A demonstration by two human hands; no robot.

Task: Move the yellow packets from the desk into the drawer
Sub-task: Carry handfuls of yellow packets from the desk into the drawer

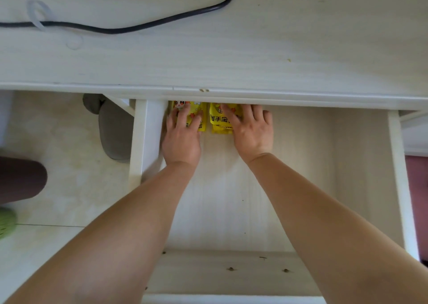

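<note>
Black cable (162, 23) on white desk (254, 60); desk edge overhangs two yellow packets (217, 121) in white drawer (301, 165). Left hand (181, 139), right hand (251, 132) flat, pressing one each.

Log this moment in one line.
left hand: pressing left yellow packet | right hand: pressing right yellow packet | packets: side by side, drawer back

Yellow glossy packets (216, 119) printed with black lettering and red-orange marks are pictured in a whitewashed wood-grain drawer (301, 165).
</note>
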